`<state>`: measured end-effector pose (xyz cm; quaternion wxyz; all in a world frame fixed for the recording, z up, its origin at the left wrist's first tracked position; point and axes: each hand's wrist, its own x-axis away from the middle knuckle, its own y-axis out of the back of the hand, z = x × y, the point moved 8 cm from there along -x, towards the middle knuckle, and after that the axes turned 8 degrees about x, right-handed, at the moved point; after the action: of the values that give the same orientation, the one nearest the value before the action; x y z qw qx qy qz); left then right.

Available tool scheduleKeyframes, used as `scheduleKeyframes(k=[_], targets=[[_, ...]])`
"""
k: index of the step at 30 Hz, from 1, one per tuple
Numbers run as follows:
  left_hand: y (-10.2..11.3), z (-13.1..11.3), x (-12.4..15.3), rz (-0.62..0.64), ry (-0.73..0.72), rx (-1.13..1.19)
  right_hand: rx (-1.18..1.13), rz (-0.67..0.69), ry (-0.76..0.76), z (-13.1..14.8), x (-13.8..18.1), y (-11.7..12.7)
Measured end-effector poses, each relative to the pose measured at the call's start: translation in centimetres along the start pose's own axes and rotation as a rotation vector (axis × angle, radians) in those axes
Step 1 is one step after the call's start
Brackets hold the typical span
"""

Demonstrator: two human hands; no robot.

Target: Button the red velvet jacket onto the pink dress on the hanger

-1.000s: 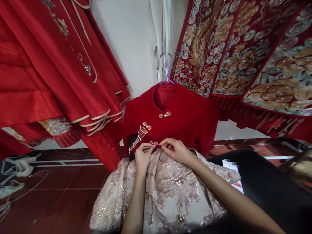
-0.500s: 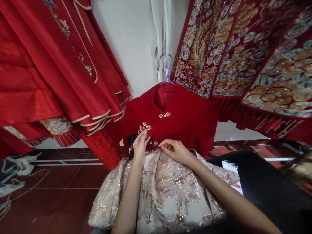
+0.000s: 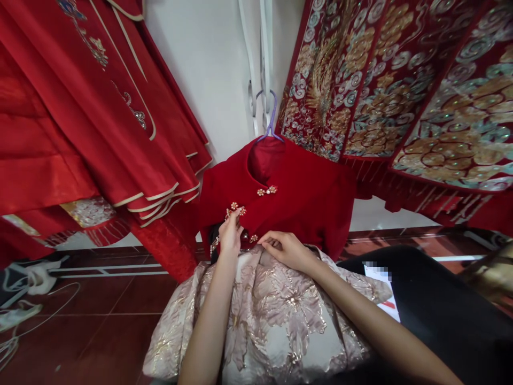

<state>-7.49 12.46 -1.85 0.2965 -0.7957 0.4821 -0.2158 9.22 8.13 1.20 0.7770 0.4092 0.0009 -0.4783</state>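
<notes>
Scarlet satin garments with cream piping (image 3: pixel 132 144) hang across the left side, and dark red panels thick with gold and silver floral embroidery (image 3: pixel 404 101) fill the upper right. Pale pink-and-gold floral brocade cloth (image 3: pixel 288 347) spreads beneath the forearms. Beyond it, in the centre, a plain red garment with a matte, velvety surface (image 3: pixel 308 192) hangs on a thin purple hanger (image 3: pixel 272 120), its front facing the wearer. A smooth black padded surface (image 3: pixel 433 294) lies to the right.

The right forearm slants in from the lower right corner, and the right hand (image 3: pixel 286 248) lies low and palm-down, its fingers curled, thumb and forefinger pinching the red garment's lower edge. The left forearm rises steeply from the bottom, and the left hand (image 3: pixel 230 235) is upright, fingers bent, their tips at a gold flower-shaped side clasp (image 3: pixel 234 205); whether they grip it I cannot tell.

Partly under the brocade is a white paper with red marks (image 3: pixel 393 310), its upper part pixelated and its writing unreadable. A pearl-and-gold flower clasp (image 3: pixel 267 191) sits at the neckline; a similar lower clasp (image 3: pixel 254 239) sits between the hands, just beside the right fingertips.
</notes>
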Motion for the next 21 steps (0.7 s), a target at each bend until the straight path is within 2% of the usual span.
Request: scheduleKeyframes(k=[3,7,10,21], targets=[[0.3,-0.4,-0.1,-0.067,-0.054,-0.028,-0.001,0.012,0.005,0.0,0.0,0.0],[-0.5,-0.8,0.1,-0.030,-0.001,-0.042,0.009,0.018,0.003,-0.2,0.0,-0.1],[-0.5,-1.2,0.3,-0.061,0.038,-0.008,0.026,0.014,0.005,-0.3,0.0,-0.1],[-0.5,-1.1,0.2,-0.044,0.012,-0.017,0.023,0.017,0.005,-0.3,0.0,-0.1]])
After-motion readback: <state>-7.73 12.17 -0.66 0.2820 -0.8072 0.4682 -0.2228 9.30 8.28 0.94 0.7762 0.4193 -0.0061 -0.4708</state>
